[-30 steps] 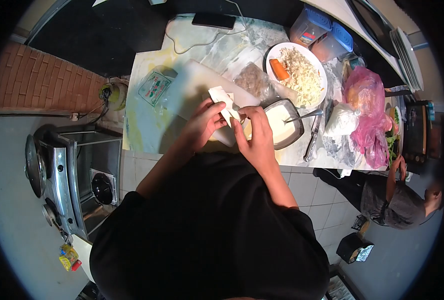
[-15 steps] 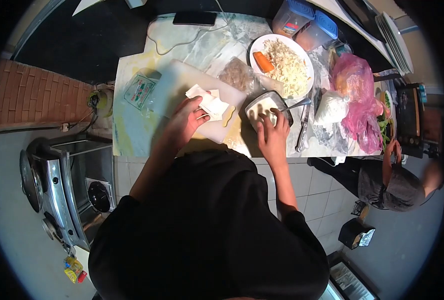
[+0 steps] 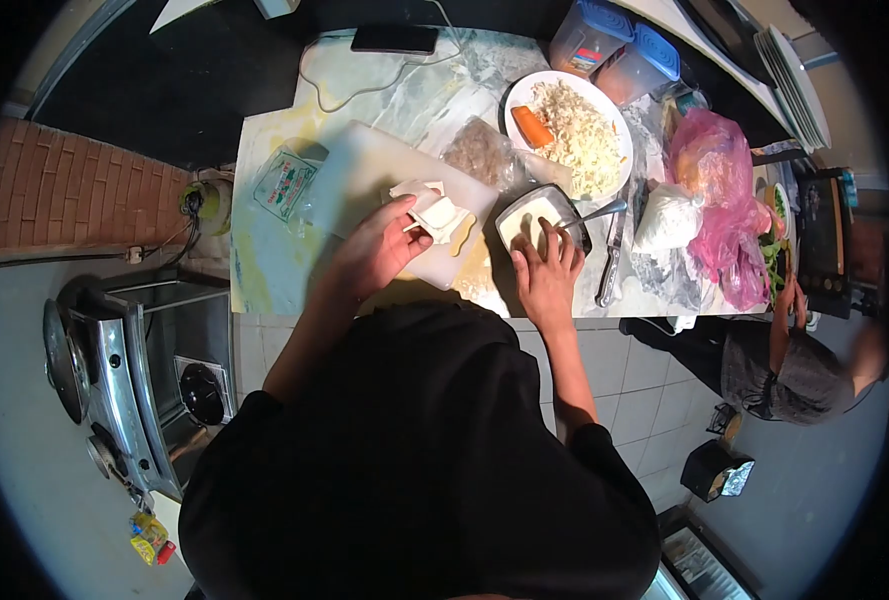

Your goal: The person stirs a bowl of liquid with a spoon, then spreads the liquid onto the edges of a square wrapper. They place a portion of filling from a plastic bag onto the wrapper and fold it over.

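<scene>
My left hand point(image 3: 381, 245) pinches a folded white wrapper sheet point(image 3: 440, 216) between thumb and fingers, over the white cutting board point(image 3: 356, 165). A wavy pale-yellow strip point(image 3: 462, 236) lies beside it on the board. My right hand point(image 3: 547, 277) reaches over the near rim of a square dark-edged bowl point(image 3: 505, 238) of creamy white batter point(image 3: 531, 212). Its fingers are apart, with the fingertips at the batter's surface. A spoon point(image 3: 604, 210) leans out over the bowl's right side. Behind the board's edge sits a plastic bag of brownish food point(image 3: 479, 152).
A white plate point(image 3: 619, 115) holds shredded filling and a carrot piece point(image 3: 531, 127). A knife point(image 3: 610, 270), a bag of white powder point(image 3: 666, 220) and pink bags point(image 3: 721, 165) lie rightward. Printed plastic packaging point(image 3: 286, 185) is left, a phone point(image 3: 394, 40) behind. Another person point(image 3: 789, 370) works at right.
My left hand has shifted slightly right with the wrapper, which now looks more folded over. The right hand's fingers have moved a little left and down within the bowl. The other person's hands shifted slightly.
</scene>
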